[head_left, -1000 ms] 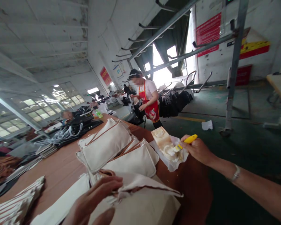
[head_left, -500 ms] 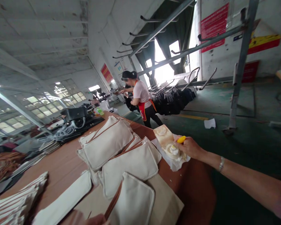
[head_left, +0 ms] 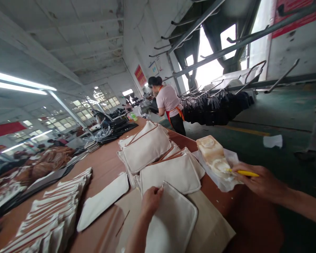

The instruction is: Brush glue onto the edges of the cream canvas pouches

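Note:
My left hand (head_left: 152, 200) pinches the top corner of a cream padded piece (head_left: 173, 218), which lies over a beige sheet (head_left: 213, 225) near the table's front. My right hand (head_left: 255, 179) is closed round a yellow-handled tool (head_left: 244, 173). The tool's tip is at a block-like container (head_left: 212, 151) smeared with a pale paste, resting on white paper (head_left: 233, 158) at the table's right edge. Stacks of cream pieces with brown edges (head_left: 147, 147) lie just beyond my left hand.
On the brown table (head_left: 102, 175), a single cream piece (head_left: 105, 200) and a long row of pieces (head_left: 52, 211) lie left. Black goods (head_left: 116, 130) sit at the far end. A person (head_left: 170, 102) in a red apron stands beyond, near a metal rack (head_left: 200, 63).
The view has swung left. My left hand has come up from the bottom edge to the padded piece's top corner. My right hand still holds the yellow-handled tool, its handle now pointing right.

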Action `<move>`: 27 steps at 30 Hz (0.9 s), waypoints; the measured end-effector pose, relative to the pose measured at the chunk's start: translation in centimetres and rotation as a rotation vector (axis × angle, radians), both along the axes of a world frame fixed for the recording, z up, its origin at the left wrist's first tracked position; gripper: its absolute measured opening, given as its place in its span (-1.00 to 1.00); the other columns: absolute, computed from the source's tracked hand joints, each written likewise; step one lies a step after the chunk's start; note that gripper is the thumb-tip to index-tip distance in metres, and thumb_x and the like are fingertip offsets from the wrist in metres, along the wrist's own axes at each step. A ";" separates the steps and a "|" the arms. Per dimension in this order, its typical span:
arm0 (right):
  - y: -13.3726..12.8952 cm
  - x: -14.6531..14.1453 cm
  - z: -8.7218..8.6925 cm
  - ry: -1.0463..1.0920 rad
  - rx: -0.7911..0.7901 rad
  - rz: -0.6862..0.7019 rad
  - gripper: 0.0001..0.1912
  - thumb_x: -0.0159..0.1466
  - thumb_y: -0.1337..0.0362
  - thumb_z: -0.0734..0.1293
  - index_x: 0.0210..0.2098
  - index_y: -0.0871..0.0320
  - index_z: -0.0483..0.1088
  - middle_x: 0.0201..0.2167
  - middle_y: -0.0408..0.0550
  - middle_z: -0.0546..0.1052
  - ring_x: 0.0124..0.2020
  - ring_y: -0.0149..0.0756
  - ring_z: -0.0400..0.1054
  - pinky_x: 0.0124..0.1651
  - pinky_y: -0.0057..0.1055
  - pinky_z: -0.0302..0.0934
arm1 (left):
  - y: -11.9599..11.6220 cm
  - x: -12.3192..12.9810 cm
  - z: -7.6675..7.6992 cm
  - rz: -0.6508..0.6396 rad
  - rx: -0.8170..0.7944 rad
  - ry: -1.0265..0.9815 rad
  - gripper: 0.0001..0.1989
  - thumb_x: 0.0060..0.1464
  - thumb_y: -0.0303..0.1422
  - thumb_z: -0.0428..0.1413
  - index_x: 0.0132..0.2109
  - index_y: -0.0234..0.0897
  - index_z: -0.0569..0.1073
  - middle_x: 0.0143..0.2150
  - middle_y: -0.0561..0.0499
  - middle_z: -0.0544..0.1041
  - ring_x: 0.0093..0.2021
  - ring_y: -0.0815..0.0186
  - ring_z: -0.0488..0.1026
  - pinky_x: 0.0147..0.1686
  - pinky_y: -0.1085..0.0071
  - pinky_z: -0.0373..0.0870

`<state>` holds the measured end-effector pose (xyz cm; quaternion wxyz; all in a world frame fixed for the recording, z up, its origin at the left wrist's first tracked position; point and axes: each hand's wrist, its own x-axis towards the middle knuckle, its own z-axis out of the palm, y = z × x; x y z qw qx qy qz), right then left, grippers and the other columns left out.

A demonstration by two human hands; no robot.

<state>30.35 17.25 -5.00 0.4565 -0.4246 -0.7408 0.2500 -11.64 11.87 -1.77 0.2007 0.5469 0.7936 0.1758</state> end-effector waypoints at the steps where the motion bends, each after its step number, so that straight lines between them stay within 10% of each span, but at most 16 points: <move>1: -0.4 -0.2 0.4 0.039 -0.047 -0.025 -0.79 0.29 0.10 0.33 -0.26 0.09 0.50 -0.26 0.01 0.55 -0.27 -0.11 0.44 -0.16 -0.27 0.32 | -0.1 0.3 0.1 -0.025 0.006 -0.061 -0.56 0.14 -0.06 -0.01 -0.28 -0.36 0.55 -0.39 -0.09 0.58 -0.35 0.20 0.50 -0.39 0.40 0.30; 5: -2.4 -2.8 3.1 0.343 -0.335 0.010 -0.65 0.34 -0.04 0.27 -0.21 0.14 0.39 -0.60 -0.15 0.36 -0.64 -0.34 0.20 -0.61 -0.43 0.11 | -1.5 2.0 0.9 -0.112 0.071 -0.240 -0.50 0.10 0.02 0.04 -0.19 -0.34 0.58 -0.37 -0.01 0.59 -0.40 0.28 0.48 -0.41 0.44 0.33; 10: -4.7 -7.6 6.8 0.665 -0.438 0.231 -0.66 0.35 -0.01 0.30 -0.23 0.16 0.30 -0.71 -0.30 0.20 -0.71 -0.48 0.00 -0.67 -0.54 -0.10 | -4.7 5.1 3.3 -0.198 0.235 -0.293 -0.62 0.07 -0.03 0.13 -0.28 -0.28 0.58 -0.37 0.03 0.44 -0.35 0.32 0.37 -0.35 0.47 0.30; 27: -6.9 -9.4 9.8 0.554 -0.337 0.270 -0.69 0.33 0.03 0.31 -0.32 0.16 0.32 -0.69 -0.28 0.20 -0.67 -0.44 0.06 -0.62 -0.51 -0.04 | -7.8 10.1 4.2 -0.343 0.449 -0.287 -0.69 0.14 -0.11 0.13 -0.37 -0.24 0.57 -0.41 0.01 0.41 -0.38 0.31 0.41 -0.39 0.47 0.35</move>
